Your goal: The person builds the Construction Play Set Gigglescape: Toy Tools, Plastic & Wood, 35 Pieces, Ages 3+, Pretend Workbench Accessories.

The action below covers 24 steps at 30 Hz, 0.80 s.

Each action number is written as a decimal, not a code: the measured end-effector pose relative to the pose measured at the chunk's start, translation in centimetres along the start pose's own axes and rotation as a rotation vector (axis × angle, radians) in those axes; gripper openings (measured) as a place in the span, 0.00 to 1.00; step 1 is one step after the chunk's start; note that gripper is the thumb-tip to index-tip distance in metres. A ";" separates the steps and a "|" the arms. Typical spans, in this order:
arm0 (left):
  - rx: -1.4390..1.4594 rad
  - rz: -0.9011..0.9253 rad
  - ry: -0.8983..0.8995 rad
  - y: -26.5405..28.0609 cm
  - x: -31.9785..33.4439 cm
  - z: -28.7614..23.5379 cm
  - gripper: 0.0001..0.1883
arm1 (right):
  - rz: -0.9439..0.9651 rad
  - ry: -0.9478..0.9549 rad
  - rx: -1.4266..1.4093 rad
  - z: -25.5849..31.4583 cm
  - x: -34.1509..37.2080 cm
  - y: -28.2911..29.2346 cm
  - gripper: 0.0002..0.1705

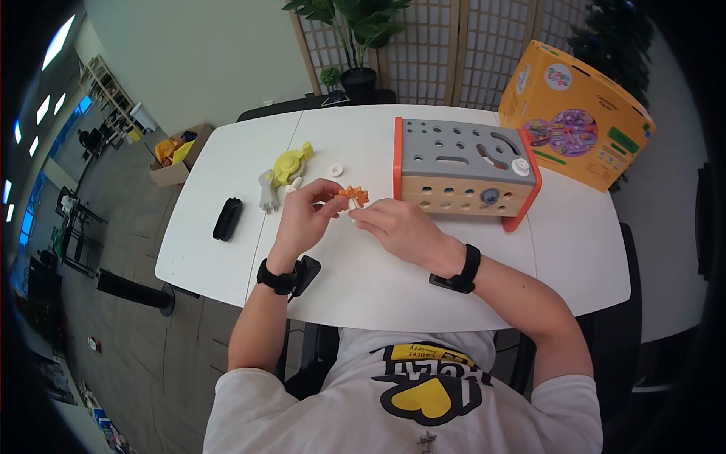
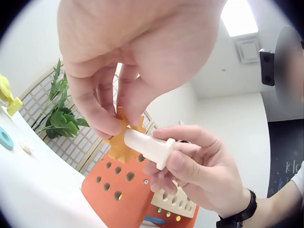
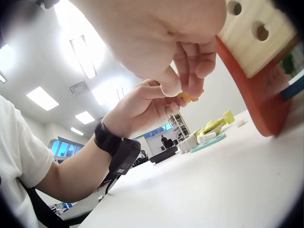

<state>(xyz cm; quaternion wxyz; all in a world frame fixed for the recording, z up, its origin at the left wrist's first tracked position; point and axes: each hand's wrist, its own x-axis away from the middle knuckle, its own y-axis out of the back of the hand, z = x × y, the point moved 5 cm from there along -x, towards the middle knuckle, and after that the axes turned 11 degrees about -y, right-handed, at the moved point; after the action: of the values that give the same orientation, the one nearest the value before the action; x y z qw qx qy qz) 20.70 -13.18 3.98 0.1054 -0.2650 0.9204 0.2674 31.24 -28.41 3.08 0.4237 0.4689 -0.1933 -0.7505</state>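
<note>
An orange toy gear (image 2: 121,151) is pinched between the thumb and fingers of my left hand (image 1: 305,218), above the table. My right hand (image 1: 412,233) pinches a white plastic peg (image 2: 148,145) by its flanged end. In the left wrist view, the peg's narrow tip lies right at the middle of the gear. Both hands meet in front of the toy workbench (image 1: 461,197), which has a grey top with holes and slots, wooden sides and red-orange end panels. From the right wrist, only an edge of the gear (image 3: 187,98) shows behind the fingers.
Left of the hands lie yellow-green toy parts (image 1: 290,164), a grey-white piece (image 1: 268,191) and a white ring (image 1: 336,170). A black case (image 1: 227,219) sits near the left edge of the white table (image 1: 204,181). An orange box (image 1: 578,113) stands at the back right.
</note>
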 end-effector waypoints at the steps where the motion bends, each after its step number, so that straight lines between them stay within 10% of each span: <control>1: 0.026 -0.017 -0.001 -0.2 0.1 -0.2 0.08 | -0.027 -0.007 -0.013 0.0 0.1 0.4 0.14; 24: 0.154 0.314 -0.178 -9.5 -0.6 -5.7 0.13 | -0.237 -0.346 0.016 -2.7 7.0 8.7 0.19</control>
<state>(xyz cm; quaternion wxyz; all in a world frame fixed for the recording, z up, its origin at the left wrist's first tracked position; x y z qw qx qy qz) 26.09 -22.86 4.81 0.1632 -0.0846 0.9552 0.2319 36.16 -38.74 3.96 0.2890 0.3558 -0.2124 -0.8630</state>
